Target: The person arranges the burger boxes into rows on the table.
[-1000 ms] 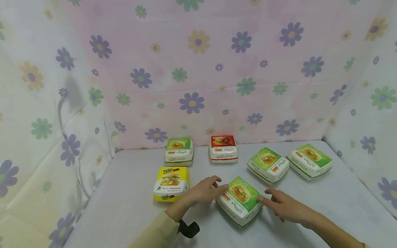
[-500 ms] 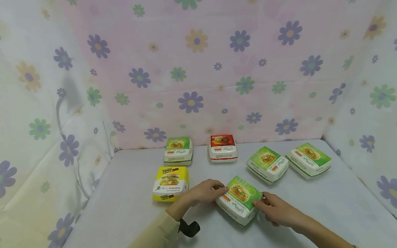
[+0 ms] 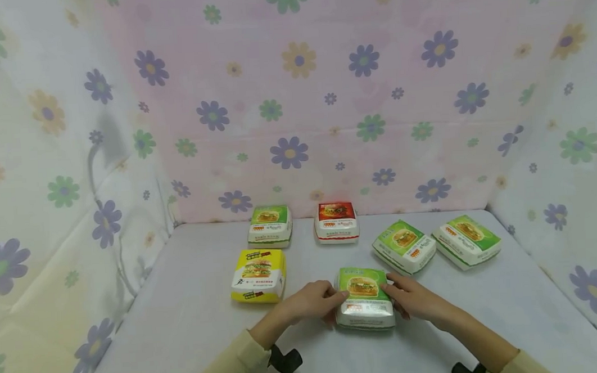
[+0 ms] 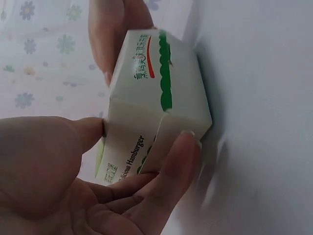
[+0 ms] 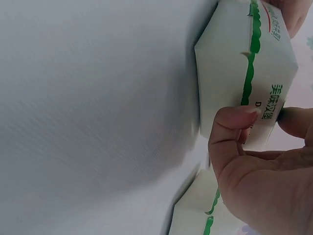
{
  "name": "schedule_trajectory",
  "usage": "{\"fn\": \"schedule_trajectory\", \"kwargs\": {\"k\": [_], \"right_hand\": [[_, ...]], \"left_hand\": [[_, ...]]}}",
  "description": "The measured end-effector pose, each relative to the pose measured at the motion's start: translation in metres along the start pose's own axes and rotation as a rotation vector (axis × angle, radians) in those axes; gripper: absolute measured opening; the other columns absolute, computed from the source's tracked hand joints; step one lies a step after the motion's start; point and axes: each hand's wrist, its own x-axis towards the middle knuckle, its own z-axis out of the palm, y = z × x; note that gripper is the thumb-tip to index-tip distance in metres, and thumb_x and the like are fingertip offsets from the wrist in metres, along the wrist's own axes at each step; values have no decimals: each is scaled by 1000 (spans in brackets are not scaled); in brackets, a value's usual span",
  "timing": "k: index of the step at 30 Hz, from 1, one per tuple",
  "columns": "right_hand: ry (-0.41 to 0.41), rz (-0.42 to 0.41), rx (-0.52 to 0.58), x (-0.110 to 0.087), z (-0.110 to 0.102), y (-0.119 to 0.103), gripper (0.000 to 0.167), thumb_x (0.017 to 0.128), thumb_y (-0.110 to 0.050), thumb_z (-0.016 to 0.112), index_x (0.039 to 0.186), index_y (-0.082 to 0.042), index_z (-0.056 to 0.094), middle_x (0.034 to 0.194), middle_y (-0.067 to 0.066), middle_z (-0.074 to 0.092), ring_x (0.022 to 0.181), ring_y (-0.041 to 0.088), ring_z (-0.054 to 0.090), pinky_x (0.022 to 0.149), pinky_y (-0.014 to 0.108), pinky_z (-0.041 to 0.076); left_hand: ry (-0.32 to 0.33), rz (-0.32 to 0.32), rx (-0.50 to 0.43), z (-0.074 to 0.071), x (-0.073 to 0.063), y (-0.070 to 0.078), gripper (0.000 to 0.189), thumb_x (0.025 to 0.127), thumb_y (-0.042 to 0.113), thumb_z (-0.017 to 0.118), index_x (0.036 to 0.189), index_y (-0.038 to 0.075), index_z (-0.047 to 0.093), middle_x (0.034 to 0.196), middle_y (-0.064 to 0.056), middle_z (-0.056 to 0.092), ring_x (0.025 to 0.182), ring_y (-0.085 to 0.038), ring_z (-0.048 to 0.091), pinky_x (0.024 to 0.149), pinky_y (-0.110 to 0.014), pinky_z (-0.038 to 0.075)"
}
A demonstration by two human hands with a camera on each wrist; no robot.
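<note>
Both my hands hold one green-and-white hamburger box, which sits on the table at front centre with its front side facing me. My left hand grips its left side, thumb at the top edge and fingers along the side wall. On the right side my right hand does the same. In the left wrist view the box's white wall with a green wavy band shows between thumb and fingers. The right wrist view shows the curled fingers against the opposite wall, close over the white cloth.
A yellow hamburger box stands left of my left hand. Behind are a green box and a red one. Two more green boxes, one nearer and one farther right, lie at angles. Flowered cloth walls enclose the white table.
The held hamburger box has turned from a diagonal position to square with me. My right hand has come in from beside it to grip its right side; the left hand has shifted slightly.
</note>
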Motion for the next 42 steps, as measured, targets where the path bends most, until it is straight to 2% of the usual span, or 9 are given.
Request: {"fn": "schedule_trajectory", "kwargs": {"k": [2, 4, 14, 22, 30, 32, 37, 40, 42], "right_hand": [[4, 9, 3, 2, -1, 1, 66, 110, -33, 46, 152, 15, 27, 76, 7, 53, 64, 19, 50, 56, 31, 44], [10, 24, 7, 4, -1, 3, 70, 110, -34, 46, 153, 16, 23, 80, 8, 54, 68, 20, 52, 59, 33, 46], [15, 21, 1, 8, -4, 7, 73, 109, -37, 48, 154, 15, 24, 96, 13, 56, 74, 22, 57, 63, 37, 52], [-13, -25, -63, 11, -6, 10, 74, 110, -41, 46, 155, 13, 25, 80, 12, 57, 72, 24, 60, 62, 39, 56], [2, -74, -145, 14, -2, 11, 71, 110, -40, 44, 151, 16, 31, 70, 10, 58, 61, 23, 57, 58, 33, 49], [13, -92, -170, 14, -1, 9, 65, 111, -39, 44, 149, 13, 37, 67, 9, 58, 60, 23, 57, 57, 32, 47], [70, -104, -241, 18, 3, 2, 59, 111, -36, 43, 148, 10, 41, 67, 6, 56, 59, 21, 55, 55, 32, 44], [104, -87, -291, 22, 5, -5, 62, 112, -34, 42, 152, 12, 34, 67, 5, 56, 58, 19, 54, 54, 31, 44], [130, -88, -337, 25, 7, -11, 61, 112, -33, 41, 153, 11, 34, 76, 10, 62, 63, 19, 56, 57, 32, 45]], "left_hand": [[2, -16, -9, 3, -1, -1, 40, 103, 48, 58, 100, 8, 61, 83, -6, 68, 74, -20, 65, 67, -31, 47], [3, -27, -14, 5, -2, -2, 40, 103, 49, 58, 100, 9, 60, 83, -7, 68, 75, -21, 65, 67, -32, 47], [14, -50, -31, 3, -4, 0, 43, 101, 51, 60, 103, 8, 61, 87, -8, 67, 74, -22, 67, 68, -35, 51], [11, -67, -70, 2, -2, -2, 44, 101, 49, 61, 107, 6, 60, 89, -9, 67, 73, -23, 69, 69, -37, 53], [9, -27, -78, 2, -5, -1, 39, 104, 43, 58, 105, 4, 62, 83, -6, 71, 71, -21, 68, 67, -35, 54], [16, -15, -72, 1, -5, 0, 38, 105, 42, 57, 105, 4, 62, 83, -6, 71, 71, -21, 68, 67, -36, 55], [44, 11, -30, -5, -5, 4, 39, 106, 42, 54, 105, 4, 62, 82, -6, 70, 71, -20, 67, 66, -35, 54], [67, 15, -10, -8, -3, 4, 40, 107, 43, 53, 103, 5, 61, 81, -7, 68, 71, -20, 66, 65, -34, 53], [85, 21, -4, -10, -2, 3, 41, 107, 44, 51, 103, 5, 61, 80, -7, 68, 71, -21, 65, 65, -34, 52]]}}
